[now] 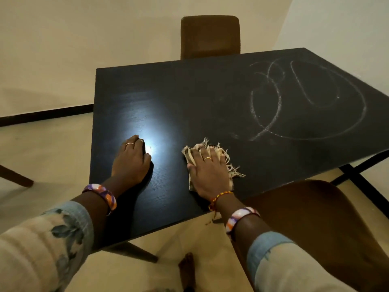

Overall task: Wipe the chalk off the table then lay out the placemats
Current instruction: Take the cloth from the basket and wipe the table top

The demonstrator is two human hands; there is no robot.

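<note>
1. At the near right edge of the table [168, 98], a brown chair [315, 218] is seen, its curved back partly under the table edge.
2. The right hand [207, 173] is laid flat on a cloth [223, 163], with the fingers spread; the cloth is pressed onto the dark tabletop near the near edge, not gripped in a fist.
3. The cloth is beige and has a fringe, which is seen beyond the fingertips and to the right of the hand.
4. The left hand [131, 159] is placed on the tabletop near the near left corner, palm down, the fingers together and a little bent; nothing is held in it.
5. A bright reflection of light [143, 131] is seen on the table surface just beside the left hand.
6. 1 coloured bangle is worn on each wrist, and 1 ring is seen on each hand.
7. The chalk marks [305, 100] are found on the far right part of the table: a large loop with smaller loops inside it. They are well apart from the cloth.
8. The left half of the tabletop looks free of chalk lines.
9. At the far edge of the table, a second brown chair [210, 36] is placed, in front of a pale wall.
</note>
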